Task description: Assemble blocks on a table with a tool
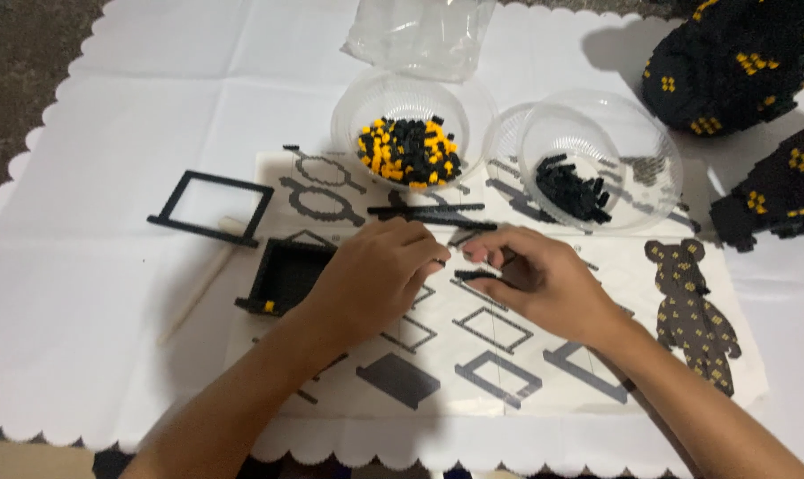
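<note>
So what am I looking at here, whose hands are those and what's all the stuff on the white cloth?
No machine here: a camera worn on a person's head looks down at their own bare hands. The left hand and right hand pinch a small black brick strip between them, over a printed instruction sheet. Behind sit a clear plastic bowl of yellow and black bricks and a clear plastic bowl of black bricks. Left lie a flat black rectangular frame and a black brick tray.
</note>
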